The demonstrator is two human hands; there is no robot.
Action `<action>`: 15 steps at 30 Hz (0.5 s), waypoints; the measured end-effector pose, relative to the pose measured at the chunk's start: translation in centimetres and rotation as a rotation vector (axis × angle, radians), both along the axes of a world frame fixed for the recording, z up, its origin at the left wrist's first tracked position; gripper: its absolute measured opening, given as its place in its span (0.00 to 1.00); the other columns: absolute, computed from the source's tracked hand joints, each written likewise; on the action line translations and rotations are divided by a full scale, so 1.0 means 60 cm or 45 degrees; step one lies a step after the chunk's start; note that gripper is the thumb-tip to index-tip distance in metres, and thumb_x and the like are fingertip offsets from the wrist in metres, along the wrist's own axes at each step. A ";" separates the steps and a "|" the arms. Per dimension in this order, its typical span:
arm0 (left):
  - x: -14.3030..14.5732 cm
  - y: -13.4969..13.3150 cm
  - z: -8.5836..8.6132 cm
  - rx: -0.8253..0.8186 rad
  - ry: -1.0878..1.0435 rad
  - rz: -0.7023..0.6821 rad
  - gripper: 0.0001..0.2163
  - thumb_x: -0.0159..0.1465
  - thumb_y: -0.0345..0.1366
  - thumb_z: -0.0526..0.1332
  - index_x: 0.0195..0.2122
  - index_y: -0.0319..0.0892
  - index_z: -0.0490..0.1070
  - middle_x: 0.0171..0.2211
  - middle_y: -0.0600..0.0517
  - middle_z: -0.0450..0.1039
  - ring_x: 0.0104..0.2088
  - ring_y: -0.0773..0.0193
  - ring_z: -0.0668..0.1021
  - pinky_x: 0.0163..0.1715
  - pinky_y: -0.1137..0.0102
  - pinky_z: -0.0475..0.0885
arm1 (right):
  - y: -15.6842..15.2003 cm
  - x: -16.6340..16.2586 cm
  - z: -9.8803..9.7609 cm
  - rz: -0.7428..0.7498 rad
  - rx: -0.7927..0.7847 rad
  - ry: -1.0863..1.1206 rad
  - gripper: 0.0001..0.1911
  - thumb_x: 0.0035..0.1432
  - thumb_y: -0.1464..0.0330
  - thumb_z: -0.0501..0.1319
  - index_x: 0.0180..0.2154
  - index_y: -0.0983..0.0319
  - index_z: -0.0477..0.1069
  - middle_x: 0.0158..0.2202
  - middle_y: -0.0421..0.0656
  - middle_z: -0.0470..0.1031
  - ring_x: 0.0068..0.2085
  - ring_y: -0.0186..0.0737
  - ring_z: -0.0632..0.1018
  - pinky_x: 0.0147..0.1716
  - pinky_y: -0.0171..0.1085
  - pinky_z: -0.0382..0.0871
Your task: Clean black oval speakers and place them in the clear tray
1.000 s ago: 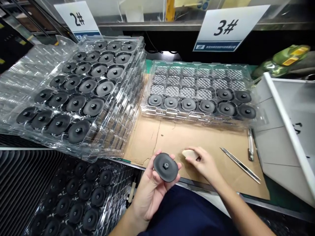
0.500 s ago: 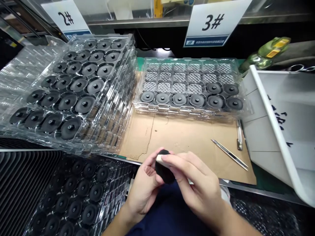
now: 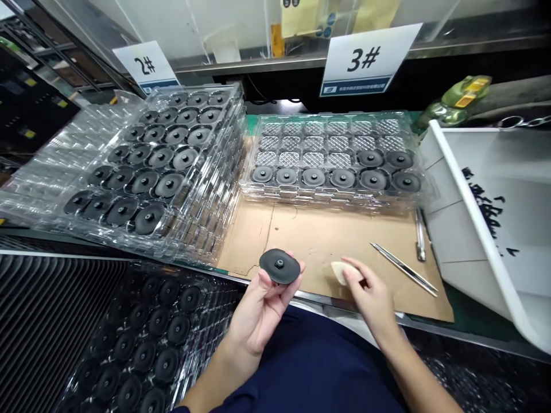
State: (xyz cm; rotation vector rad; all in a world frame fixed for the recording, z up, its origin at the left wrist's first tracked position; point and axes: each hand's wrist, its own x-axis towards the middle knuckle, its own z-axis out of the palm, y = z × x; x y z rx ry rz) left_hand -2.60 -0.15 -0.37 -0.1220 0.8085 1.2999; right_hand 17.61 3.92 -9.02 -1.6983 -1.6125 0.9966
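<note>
Just toward six o'clock from mid-view, a matte black oval disc [image 3: 279,272] with a raised central hub [image 3: 279,263] lies hub-up, its edge gripped by the upturned left hand [image 3: 258,312]. At its three o'clock, the right hand [image 3: 373,299], fingers bent, pinches a cream pad [image 3: 341,272].

Covered, Cropped and Too Small

The underside of the matte black oval disc [image 3: 270,265] faces away from me; the disc hides some fingers of my left hand [image 3: 260,318]; my right hand [image 3: 373,299] covers part of the small cream-coloured pad [image 3: 341,272]; the bottom edge crops the clear plastic tray of black discs [image 3: 189,339]; the right edge cuts off the white plastic bin [image 3: 450,223]; its loose black pieces [image 3: 486,207] are too small for me to identify.
</note>
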 end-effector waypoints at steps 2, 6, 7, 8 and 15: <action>0.002 0.001 0.002 0.011 -0.019 -0.043 0.28 0.52 0.41 0.69 0.53 0.41 0.66 0.49 0.46 0.74 0.49 0.55 0.77 0.53 0.65 0.69 | -0.005 0.023 -0.031 -0.014 -0.003 -0.043 0.18 0.54 0.57 0.57 0.38 0.63 0.76 0.35 0.48 0.79 0.29 0.43 0.76 0.32 0.44 0.71; 0.019 0.002 0.009 0.108 0.008 -0.214 0.28 0.53 0.41 0.69 0.54 0.43 0.66 0.54 0.45 0.71 0.51 0.53 0.76 0.53 0.64 0.70 | 0.010 0.024 0.037 -0.047 0.030 -0.025 0.16 0.56 0.57 0.57 0.40 0.60 0.75 0.37 0.45 0.79 0.31 0.41 0.76 0.32 0.40 0.70; 0.024 0.002 0.011 0.139 0.028 -0.249 0.27 0.53 0.42 0.69 0.54 0.44 0.66 0.54 0.46 0.70 0.51 0.53 0.75 0.53 0.63 0.69 | 0.014 0.013 0.074 -0.056 0.079 -0.004 0.16 0.57 0.58 0.56 0.43 0.58 0.74 0.41 0.44 0.78 0.35 0.40 0.76 0.35 0.39 0.70; 0.028 0.002 0.014 0.172 0.052 -0.276 0.27 0.53 0.42 0.68 0.54 0.45 0.66 0.55 0.46 0.69 0.51 0.53 0.75 0.53 0.63 0.69 | 0.016 -0.001 0.112 -0.063 0.155 0.021 0.16 0.59 0.59 0.56 0.47 0.55 0.71 0.44 0.42 0.76 0.38 0.40 0.76 0.37 0.38 0.70; 0.025 -0.004 0.028 0.226 0.232 -0.311 0.27 0.48 0.38 0.72 0.51 0.45 0.70 0.48 0.48 0.74 0.48 0.55 0.77 0.44 0.68 0.73 | -0.019 -0.086 0.238 0.619 0.647 0.227 0.12 0.59 0.77 0.53 0.42 0.60 0.69 0.33 0.40 0.76 0.31 0.34 0.73 0.32 0.35 0.65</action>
